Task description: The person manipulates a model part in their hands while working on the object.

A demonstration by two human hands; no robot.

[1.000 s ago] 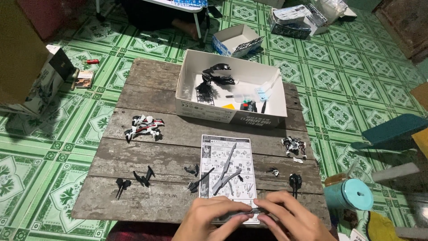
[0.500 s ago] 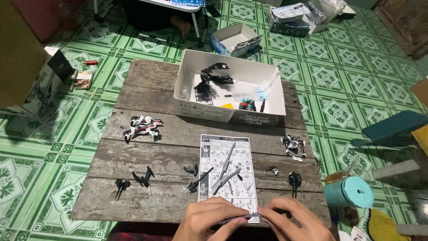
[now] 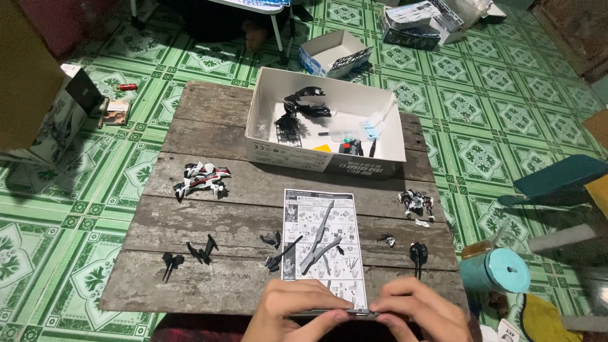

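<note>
At the near edge of the low wooden table [image 3: 209,215], my left hand [image 3: 294,310] and my right hand [image 3: 421,313] together pinch a thin dark rod-like model part [image 3: 335,312], one hand at each end. It lies just below a black-and-white instruction sheet [image 3: 323,244]. A grey sword-shaped piece [image 3: 318,244] rests on the sheet. Small black model parts [image 3: 202,248] lie to the left, and another small black part [image 3: 417,253] sits just above my right hand.
An open white box [image 3: 266,149] with black parts and tools stands at the table's far side. A red-white-black model section [image 3: 201,176] lies left, a small assembly [image 3: 416,202] right. A teal roll [image 3: 497,271] and boxes [image 3: 334,54] sit on the green tiled floor.
Both hands have shifted slightly along the near edge while still holding the thin part. Nothing else on the table has moved.
</note>
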